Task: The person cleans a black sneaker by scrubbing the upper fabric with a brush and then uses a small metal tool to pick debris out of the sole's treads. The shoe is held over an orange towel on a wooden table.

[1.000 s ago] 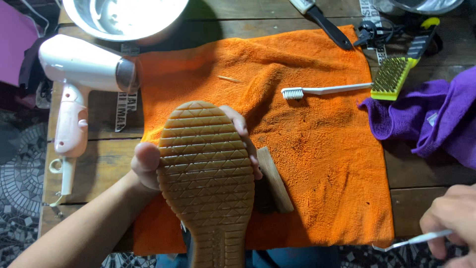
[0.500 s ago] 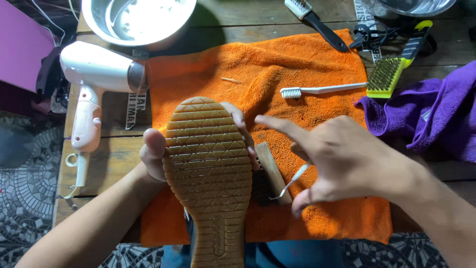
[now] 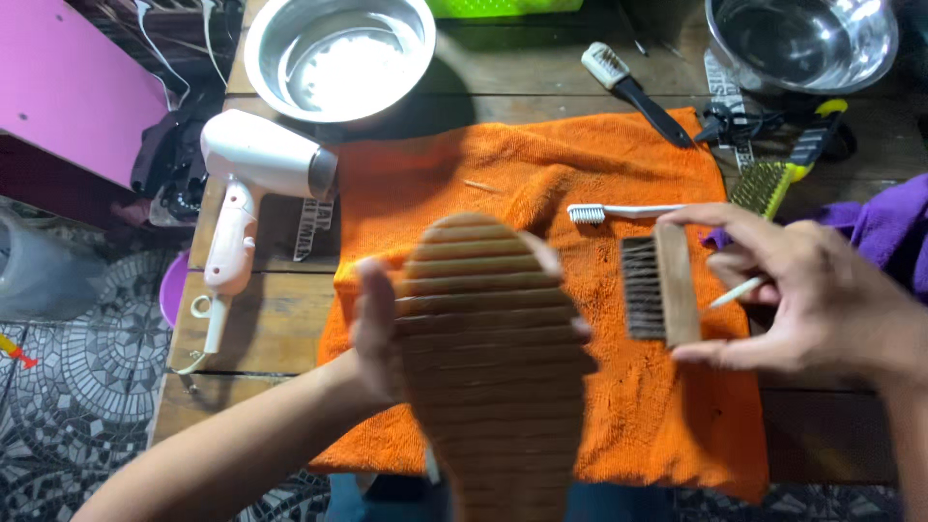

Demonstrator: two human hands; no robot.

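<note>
My left hand [image 3: 375, 333] grips a shoe [image 3: 488, 358] from behind, its ribbed tan sole turned up toward me over the orange towel [image 3: 599, 164]. To the right of the shoe, my right hand [image 3: 807, 295] holds a wooden brush [image 3: 659, 285] with dark bristles facing left toward the sole, a small gap between them. A thin white stick [image 3: 737, 291] is also tucked between that hand's fingers. A white toothbrush [image 3: 619, 211] lies on the towel just above the wooden brush.
A white hair dryer [image 3: 253, 184] lies left of the towel. Two metal bowls [image 3: 338, 53] [image 3: 807, 39] stand at the back. A black-handled brush [image 3: 633, 92], a yellow wire brush [image 3: 773, 179] and a purple cloth [image 3: 889, 227] lie at the right. Patterned floor tiles show at left.
My right hand came in from the lower right, reached to the wooden brush lying beside the shoe, and now holds it lifted to the right of the sole. The shoe stays held up.
</note>
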